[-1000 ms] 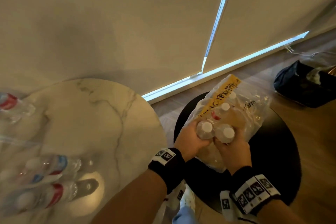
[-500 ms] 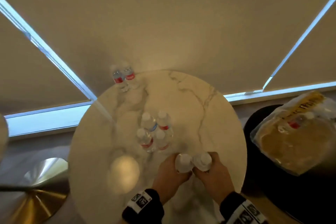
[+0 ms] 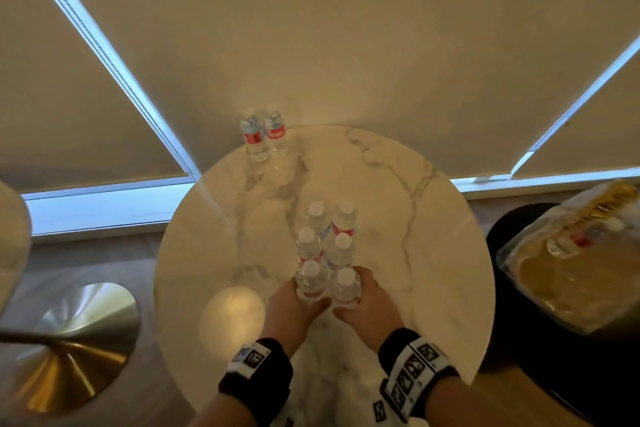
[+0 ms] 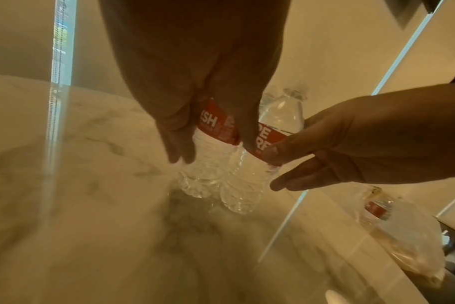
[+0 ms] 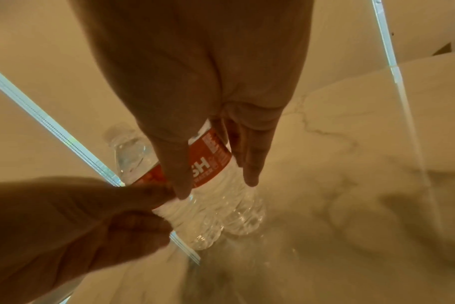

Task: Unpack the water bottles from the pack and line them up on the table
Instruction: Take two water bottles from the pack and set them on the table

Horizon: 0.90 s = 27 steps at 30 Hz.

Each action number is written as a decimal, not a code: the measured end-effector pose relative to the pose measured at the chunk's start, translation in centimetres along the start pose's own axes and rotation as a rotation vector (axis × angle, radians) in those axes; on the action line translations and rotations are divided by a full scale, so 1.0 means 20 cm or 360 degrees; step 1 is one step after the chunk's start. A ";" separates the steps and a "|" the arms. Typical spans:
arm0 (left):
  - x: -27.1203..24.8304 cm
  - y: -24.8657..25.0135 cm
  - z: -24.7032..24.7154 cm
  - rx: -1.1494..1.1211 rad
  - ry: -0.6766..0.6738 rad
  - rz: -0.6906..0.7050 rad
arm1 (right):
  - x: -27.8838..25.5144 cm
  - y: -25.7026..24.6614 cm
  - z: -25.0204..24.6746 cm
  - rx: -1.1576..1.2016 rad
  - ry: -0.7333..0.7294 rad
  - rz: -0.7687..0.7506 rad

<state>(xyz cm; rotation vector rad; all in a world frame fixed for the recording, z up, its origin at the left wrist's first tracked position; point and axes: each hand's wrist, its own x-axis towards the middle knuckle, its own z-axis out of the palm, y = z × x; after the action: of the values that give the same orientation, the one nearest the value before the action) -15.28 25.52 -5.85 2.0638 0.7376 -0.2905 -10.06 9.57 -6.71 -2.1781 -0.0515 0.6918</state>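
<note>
I see two water bottles (image 3: pixel 327 284) upright on the marble table (image 3: pixel 433 253), touching the near end of a four-bottle cluster (image 3: pixel 327 236). Left hand (image 3: pixel 294 308) grasps the left one, right hand (image 3: pixel 370 308) the right. Two more bottles (image 3: pixel 265 135) stand at the table's far edge; the pack (image 3: pixel 571 260) lies right of the table.

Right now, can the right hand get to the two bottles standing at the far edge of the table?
Probably not yet. The right hand holds a bottle, and the two far bottles stand beyond the four upright bottles directly ahead, so it would have to let go, then reach over or around them.
</note>
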 end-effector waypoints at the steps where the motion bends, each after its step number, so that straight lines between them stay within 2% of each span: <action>1: 0.00 -0.02 0.02 0.0149 -0.0069 -0.0058 | -0.01 0.03 -0.03 -0.0048 -0.0076 0.0020; 4: -0.04 -0.06 0.10 0.0561 -0.0239 -0.0178 | -0.06 0.15 -0.20 -0.0187 -0.0143 0.0038; 6: -0.08 -0.01 0.17 0.0640 -0.0268 -0.0139 | -0.09 0.27 -0.36 -0.0168 -0.0021 0.0042; 9: -0.10 0.17 0.39 0.0674 -0.0342 0.0086 | -0.10 0.47 -0.67 -0.0119 0.0284 0.0135; 13: -0.07 0.58 0.81 0.0500 -0.0520 0.0385 | 0.02 0.79 -1.15 0.0008 0.0692 0.0390; 17: 0.03 1.08 1.29 0.0318 -0.0810 0.0575 | 0.22 1.12 -1.60 0.0492 0.1066 0.0715; 20: 0.14 1.36 1.67 0.0252 -0.0977 0.0659 | 0.38 1.34 -1.84 0.0707 0.1228 0.0926; 22: 0.25 1.48 1.92 0.0308 -0.1014 0.0642 | 0.47 1.44 -1.97 0.0740 0.1244 0.0964; 24: 0.34 1.55 2.14 0.0387 -0.0966 0.0594 | 0.54 1.52 -2.08 0.0551 0.1210 0.0884; 27: 0.46 1.62 2.34 0.0630 -0.0791 0.0674 | 0.67 1.61 -2.21 0.0171 0.0929 0.0790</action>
<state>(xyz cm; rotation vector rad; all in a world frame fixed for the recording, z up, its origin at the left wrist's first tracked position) 14.86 -22.77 -14.78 2.3137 -0.0701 -0.7145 16.92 -39.21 -14.13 -2.2192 0.8302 0.2820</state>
